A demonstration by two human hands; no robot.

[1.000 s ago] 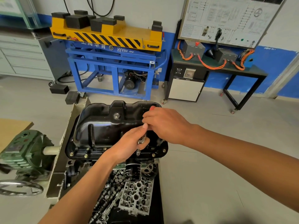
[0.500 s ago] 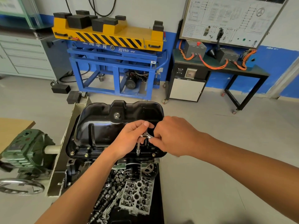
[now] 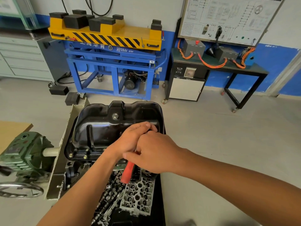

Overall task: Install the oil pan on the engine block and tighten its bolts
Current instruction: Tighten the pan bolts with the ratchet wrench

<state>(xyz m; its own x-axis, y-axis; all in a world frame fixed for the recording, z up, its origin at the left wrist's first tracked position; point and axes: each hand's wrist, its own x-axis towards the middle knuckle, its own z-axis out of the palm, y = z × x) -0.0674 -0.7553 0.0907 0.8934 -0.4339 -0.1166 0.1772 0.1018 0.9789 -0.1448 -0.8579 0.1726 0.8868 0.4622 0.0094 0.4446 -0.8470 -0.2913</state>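
The black oil pan (image 3: 104, 126) sits upside-down on the engine block (image 3: 73, 167), which is held in a stand. Two bolts (image 3: 71, 155) show on its near-left flange. My left hand (image 3: 130, 141) is curled over the head of a ratchet wrench at the pan's near-right flange, hiding the socket and the bolt under it. My right hand (image 3: 156, 154) grips the wrench's red handle (image 3: 128, 172), whose end points down towards me.
A cylinder head (image 3: 138, 196) and camshafts (image 3: 105, 199) lie on the black tray below the block. A green gearbox (image 3: 24, 152) with a handwheel (image 3: 19, 191) is at the left. A blue lift table (image 3: 114, 62) and a black bench (image 3: 228, 69) stand behind.
My right hand has swung the wrench handle from the far side round towards me, so the red handle now shows below my hands. My left hand has stayed on the tool's head.
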